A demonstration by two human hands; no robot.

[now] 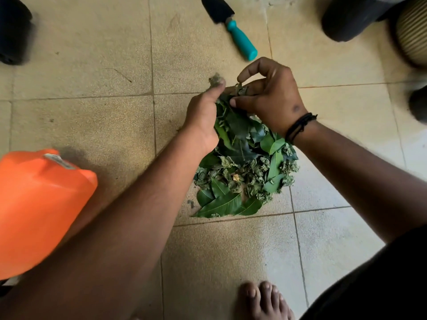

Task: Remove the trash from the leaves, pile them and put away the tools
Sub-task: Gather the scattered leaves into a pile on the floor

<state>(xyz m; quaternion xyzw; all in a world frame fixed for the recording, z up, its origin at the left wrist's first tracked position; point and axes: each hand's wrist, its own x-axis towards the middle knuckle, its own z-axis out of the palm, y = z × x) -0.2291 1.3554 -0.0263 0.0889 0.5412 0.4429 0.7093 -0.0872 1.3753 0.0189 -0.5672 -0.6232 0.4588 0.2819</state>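
Observation:
A pile of green leaves (242, 172), whole and crumpled, lies on the tiled floor in the middle of the head view. My left hand (204, 114) grips a bunch of leaves at the pile's far end, and a grey tuft of lint-like trash (216, 80) shows at its thumb tip. My right hand (268, 93) pinches crumpled leaf bits at the top of that bunch, right beside the left thumb. A garden trowel (231, 26) with a black blade and a teal handle lies on the floor beyond my hands.
An orange plastic container (39, 204) sits at the left by my left forearm. Dark pots stand at the far left (12, 28) and far right (353, 17), with a ribbed beige pot (413, 35) beside it. My bare foot (263, 301) is at the bottom.

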